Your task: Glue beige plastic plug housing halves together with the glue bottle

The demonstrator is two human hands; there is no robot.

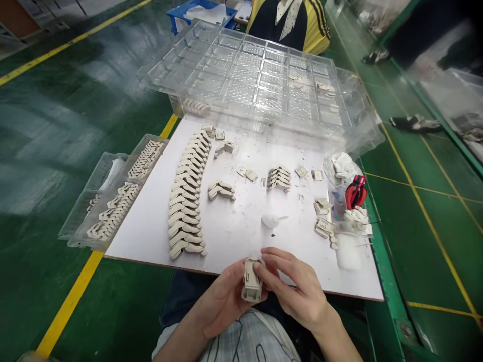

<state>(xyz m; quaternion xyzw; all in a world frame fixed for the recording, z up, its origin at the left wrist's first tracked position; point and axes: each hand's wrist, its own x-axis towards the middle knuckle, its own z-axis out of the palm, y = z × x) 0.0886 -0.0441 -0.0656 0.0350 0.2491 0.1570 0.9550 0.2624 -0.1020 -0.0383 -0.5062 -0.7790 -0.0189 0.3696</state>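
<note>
My left hand [222, 299] and my right hand [296, 289] meet at the near edge of a white board [234, 226]. Between them they pinch a small beige plastic part [251, 281], held upright. The left hand cups it from below and the left; the right-hand fingers press on its top and right side. A long curved row of the same beige parts [186, 193] lies on the board's left half. Small stacks [279, 178] and loose pieces sit further back.
Clear compartment trays [256, 80] stand at the board's far edge, and smaller trays with beige parts [113, 206] hang off the left. A clear cup with cloth and a red tool [354, 193], plus a white bottle [347, 251], stand at the right. A person in yellow and black [290, 20] sits opposite.
</note>
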